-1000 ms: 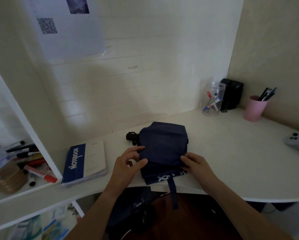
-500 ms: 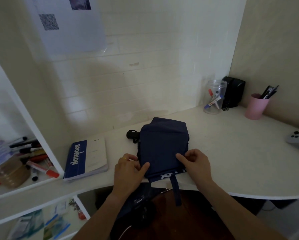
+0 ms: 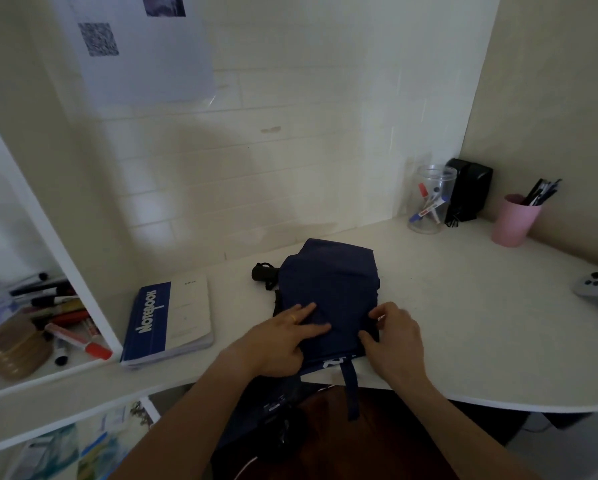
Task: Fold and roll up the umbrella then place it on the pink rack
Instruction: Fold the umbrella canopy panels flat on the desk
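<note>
The left hand (image 3: 283,336) lies on the near left part of the umbrella (image 3: 328,292) with fingers extended, pressing the fabric flat; this grip is wide and closes on nothing. The right hand (image 3: 393,336) has fingers curled at the near right edge of the canopy and appears to pinch a fold of cloth there; the exact contact under the fingers is not visible.

The umbrella rests on the white bench (image 3: 464,306), at its near edge, directly ahead of the person. Its navy canopy is folded into a flat, roughly rectangular packet. The black handle (image 3: 263,273) projects from the far left corner. The closure strap (image 3: 351,389) hangs over the bench edge.

Handling, as a judgement: the canopy is thin, soft cloth, probably light and somewhat slick, so folds are likely to spring open unless held down. The ribs and shaft inside should be stiff. The best holds appear to be the handle for carrying, the long fabric edges for rolling, and the strap for securing the roll.

Not determinable: the ribs and shaft are covered by fabric, so the collapsed state of the shaft cannot be confirmed. White lettering near the strap is partly hidden and unreadable. No pink rack is identifiable; the only pink item in view is a pen cup (image 3: 515,220) at the far right.
</note>
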The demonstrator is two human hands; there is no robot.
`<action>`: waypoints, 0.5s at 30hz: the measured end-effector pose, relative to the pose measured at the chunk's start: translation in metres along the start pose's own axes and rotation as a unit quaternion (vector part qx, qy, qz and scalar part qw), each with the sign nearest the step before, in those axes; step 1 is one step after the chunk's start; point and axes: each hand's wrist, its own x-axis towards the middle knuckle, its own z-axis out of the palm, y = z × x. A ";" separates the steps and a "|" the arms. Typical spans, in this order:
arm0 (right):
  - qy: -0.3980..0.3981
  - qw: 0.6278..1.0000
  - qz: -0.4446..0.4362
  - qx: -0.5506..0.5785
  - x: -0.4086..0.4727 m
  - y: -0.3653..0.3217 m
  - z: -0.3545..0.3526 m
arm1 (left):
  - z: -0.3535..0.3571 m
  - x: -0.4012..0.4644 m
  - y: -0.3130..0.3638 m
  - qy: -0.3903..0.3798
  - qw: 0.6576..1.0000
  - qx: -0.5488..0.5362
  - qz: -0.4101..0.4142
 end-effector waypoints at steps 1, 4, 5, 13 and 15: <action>0.026 0.998 -0.044 -0.034 0.002 -0.006 -0.004 | 0.001 0.001 -0.002 -0.016 1.000 0.007 -0.005; 0.033 0.970 -0.223 -0.092 0.023 -0.033 -0.007 | 0.002 0.003 -0.007 -0.041 0.999 0.008 -0.006; -0.030 0.961 -0.253 -0.109 0.033 -0.040 -0.003 | 0.000 0.004 -0.007 -0.050 0.999 0.013 -0.005; -0.267 0.877 -0.259 -0.303 0.044 0.005 0.017 | -0.016 0.017 -0.006 -0.011 0.996 -0.068 -0.057; -0.265 0.886 -0.252 -0.283 0.041 0.009 0.021 | -0.014 0.029 0.001 0.168 0.983 0.053 -0.058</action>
